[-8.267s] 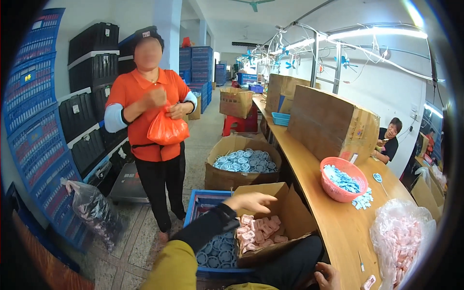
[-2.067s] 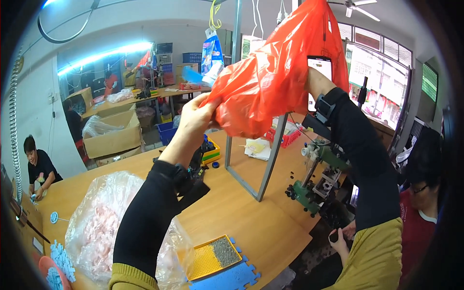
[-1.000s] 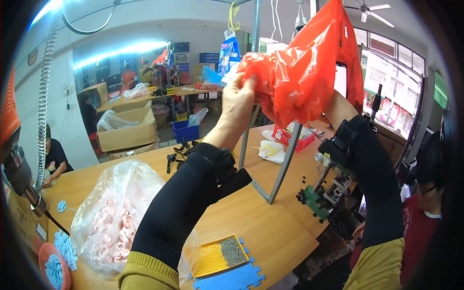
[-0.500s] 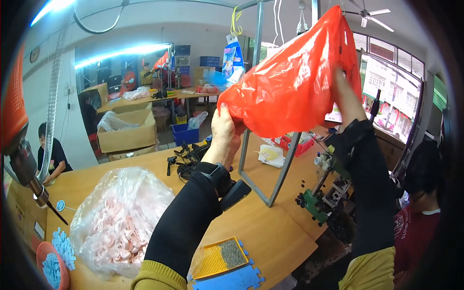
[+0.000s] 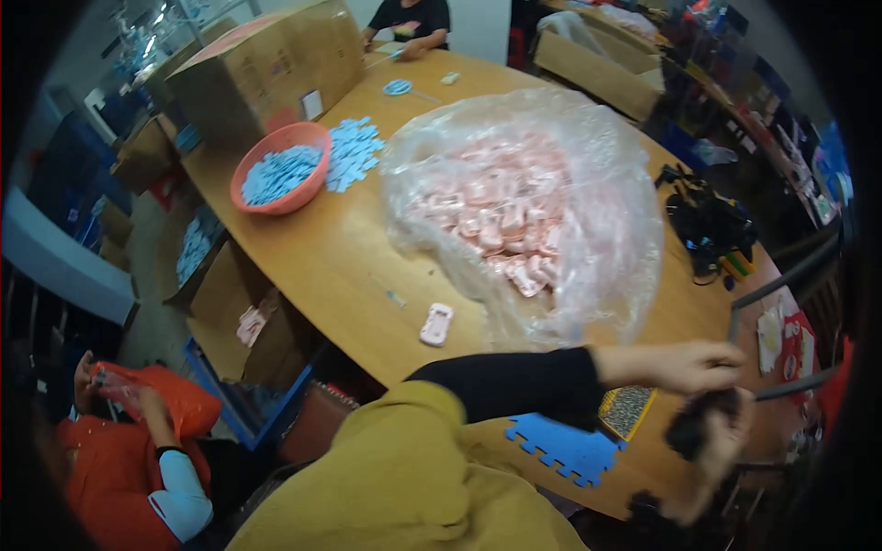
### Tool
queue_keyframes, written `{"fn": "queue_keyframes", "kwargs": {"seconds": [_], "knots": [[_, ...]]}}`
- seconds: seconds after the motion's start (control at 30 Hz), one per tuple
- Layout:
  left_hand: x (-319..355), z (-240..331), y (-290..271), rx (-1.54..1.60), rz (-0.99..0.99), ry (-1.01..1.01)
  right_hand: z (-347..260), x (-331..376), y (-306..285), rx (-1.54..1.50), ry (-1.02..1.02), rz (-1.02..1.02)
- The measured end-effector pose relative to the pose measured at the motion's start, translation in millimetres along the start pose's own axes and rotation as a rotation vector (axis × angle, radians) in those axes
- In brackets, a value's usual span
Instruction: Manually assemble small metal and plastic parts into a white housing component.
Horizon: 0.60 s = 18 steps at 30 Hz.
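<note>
Head view: my left hand (image 5: 684, 365) is reaching across the round wooden table (image 5: 349, 257), fingers loosely curled, gripping nothing. My right hand (image 5: 721, 441) is closing on a dark blurred object (image 5: 691, 430). The clear plastic bag of pink parts (image 5: 519, 207) is lying unopened mid-table, so sorting is not yet begun.

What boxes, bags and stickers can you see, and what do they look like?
Clear plastic bag: middle of the wooden table, big, crinkly, full of small pink pieces.
Large cardboard box: far left end of the table, brown, with a small white label on its side.
Open cardboard box: on the floor left of the table, brown, pink pieces inside.
</note>
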<state>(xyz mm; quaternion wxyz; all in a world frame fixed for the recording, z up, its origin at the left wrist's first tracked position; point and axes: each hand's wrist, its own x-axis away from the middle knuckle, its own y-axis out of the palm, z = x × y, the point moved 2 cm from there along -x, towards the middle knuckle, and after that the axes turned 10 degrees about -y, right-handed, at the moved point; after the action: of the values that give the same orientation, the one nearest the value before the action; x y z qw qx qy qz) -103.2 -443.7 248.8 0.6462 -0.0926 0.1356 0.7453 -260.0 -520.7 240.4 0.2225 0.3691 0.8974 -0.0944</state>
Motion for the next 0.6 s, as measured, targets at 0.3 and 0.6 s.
{"fn": "queue_keyframes", "kwargs": {"seconds": [0.3, 0.6], "knots": [[339.3, -13.8, -153.3, 0.329, 0.693, -0.556, 83.5, 90.8, 331.4, -0.364, 0.621, -0.591], [496.7, -28.2, -284.1, -0.324, 1.410, -0.741, 177.4, 27.7, 482.3, 0.108, 0.414, -0.987]]}}
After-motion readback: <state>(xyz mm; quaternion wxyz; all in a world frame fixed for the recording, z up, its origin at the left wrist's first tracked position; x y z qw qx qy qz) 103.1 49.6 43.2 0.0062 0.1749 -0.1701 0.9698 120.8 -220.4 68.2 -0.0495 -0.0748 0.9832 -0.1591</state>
